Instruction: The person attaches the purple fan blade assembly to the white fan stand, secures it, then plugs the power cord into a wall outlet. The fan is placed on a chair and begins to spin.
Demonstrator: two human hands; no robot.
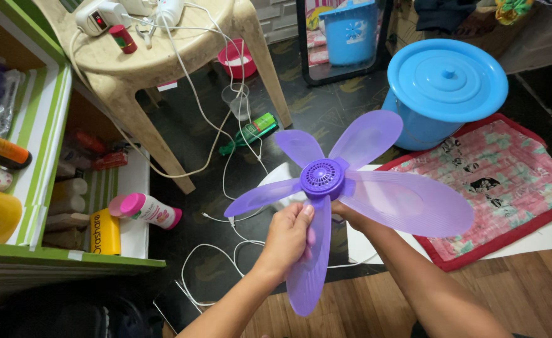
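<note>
Five translucent purple blades fan out from the round hub of the fan blade (323, 179), which is held up in the air over the dark floor (182, 134), between both hands. The left hand (286, 236) is wrapped around the lowest blade just under the hub, thumb laid on the front face and fingers curled behind. The right hand (346, 215) sits behind the hub and the large right-hand blade; most of it is hidden, so it seems to grip the back of the hub, though how its fingers are set cannot be told.

Nearest, below the forearms, runs a strip of wood-look flooring (538, 288). White cables (226, 250) loop across the dark floor beneath the fan blade. At the left stands a green-and-white striped shelf (50, 131); a white bottle with a pink cap (144, 209) lies at its front right corner, beside a yellow box (105, 232). To the right, a patchwork mat with a red border (507, 181) lies flat.

Farther off, a blue bucket with a lid (445, 81) stands at the mat's far edge. A beige plastic stool (163, 56) stands at the upper left, carrying a white power adapter (97, 15) and a small red tube (122, 39) near its left edge. A green bottle (254, 130) lies on the floor by the stool's right leg.
</note>
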